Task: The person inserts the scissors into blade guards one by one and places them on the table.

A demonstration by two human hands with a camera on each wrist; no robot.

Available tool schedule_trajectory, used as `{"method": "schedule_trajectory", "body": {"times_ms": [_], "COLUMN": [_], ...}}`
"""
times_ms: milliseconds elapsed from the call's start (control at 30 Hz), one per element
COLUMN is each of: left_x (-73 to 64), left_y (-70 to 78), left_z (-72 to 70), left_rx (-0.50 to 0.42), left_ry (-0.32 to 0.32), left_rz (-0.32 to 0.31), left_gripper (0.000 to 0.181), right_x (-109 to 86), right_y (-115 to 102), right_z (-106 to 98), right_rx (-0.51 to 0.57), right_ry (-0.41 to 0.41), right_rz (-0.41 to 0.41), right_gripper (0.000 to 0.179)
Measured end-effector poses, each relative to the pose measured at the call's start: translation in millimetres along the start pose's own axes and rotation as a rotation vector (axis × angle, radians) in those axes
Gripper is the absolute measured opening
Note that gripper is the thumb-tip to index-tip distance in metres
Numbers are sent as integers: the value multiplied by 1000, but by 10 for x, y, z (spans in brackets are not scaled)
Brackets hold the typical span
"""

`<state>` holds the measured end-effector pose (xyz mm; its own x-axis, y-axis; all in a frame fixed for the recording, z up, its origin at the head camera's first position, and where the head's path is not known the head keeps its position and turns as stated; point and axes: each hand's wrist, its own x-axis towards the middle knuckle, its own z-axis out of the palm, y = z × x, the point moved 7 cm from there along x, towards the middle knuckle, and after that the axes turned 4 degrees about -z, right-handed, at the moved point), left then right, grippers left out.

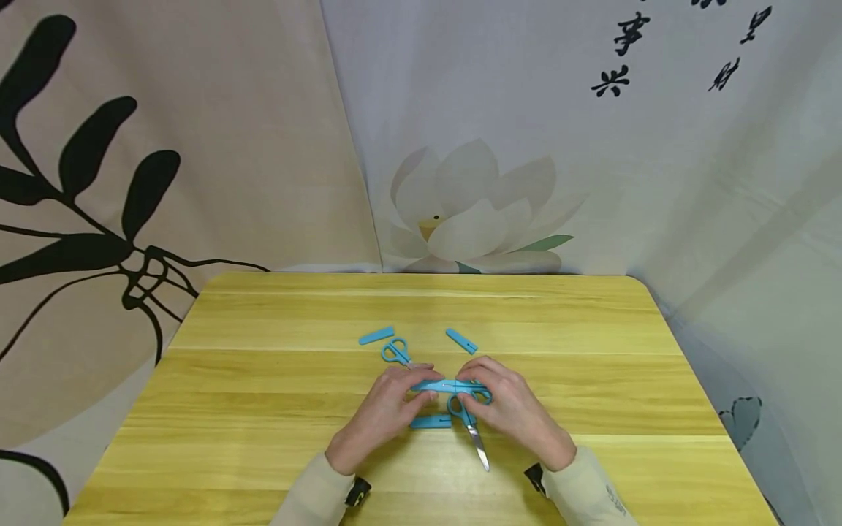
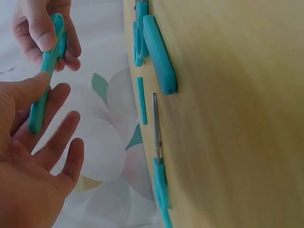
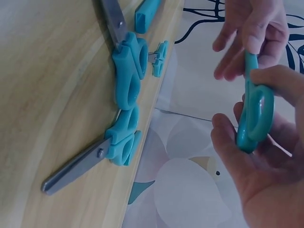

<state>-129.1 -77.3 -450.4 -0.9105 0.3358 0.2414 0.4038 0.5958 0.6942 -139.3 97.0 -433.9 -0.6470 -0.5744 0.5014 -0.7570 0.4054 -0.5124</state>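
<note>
Between the two hands is a pair of light-blue scissors (image 1: 447, 385) with its blades inside a blue sheath. My left hand (image 1: 389, 405) pinches the sheath end between thumb and fingers; in the left wrist view its other fingers spread away. At the other end, my right hand (image 1: 509, 398) grips the scissors' handle (image 3: 263, 111). Just below the hands lies a bare-bladed pair of scissors (image 1: 475, 438), blades toward the near edge. A loose blue sheath (image 1: 430, 421) rests beside it. Another pair of scissors (image 1: 396, 352) lies beyond the left hand, its blades partly hidden by the fingers.
Two more blue sheaths (image 1: 376, 335) lie farther back on the wooden table (image 1: 263, 409), one to the left and one sheath (image 1: 462, 340) to the right. A printed curtain (image 1: 500, 88) hangs behind the table's back edge. Black devices (image 1: 358, 492) sit at both sleeve cuffs.
</note>
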Motion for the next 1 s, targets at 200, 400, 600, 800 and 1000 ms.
{"method": "schedule_trajectory", "body": {"times_ms": [200, 400, 600, 800, 1000], "left_x": [39, 45, 5, -61, -177], "left_y": [64, 90, 72, 1, -171], "left_z": [-15, 7, 8, -46, -207], "left_rx": [93, 159, 157, 166, 159], "left_ry": [3, -16, -10, 34, 62], "left_rz": [13, 17, 48, 75, 21], "left_gripper": [22, 18, 17, 17, 19], "right_x": [-6, -21, -28, -61, -130], "right_y": [18, 24, 39, 83, 164], "right_z": [12, 63, 110, 88, -22], "right_rx": [-10, -25, -38, -23, -56], "right_ry": [5, -20, -66, -122, -137], "right_rz": [-11, -18, 29, 122, 180], "right_gripper": [21, 22, 23, 50, 57]}}
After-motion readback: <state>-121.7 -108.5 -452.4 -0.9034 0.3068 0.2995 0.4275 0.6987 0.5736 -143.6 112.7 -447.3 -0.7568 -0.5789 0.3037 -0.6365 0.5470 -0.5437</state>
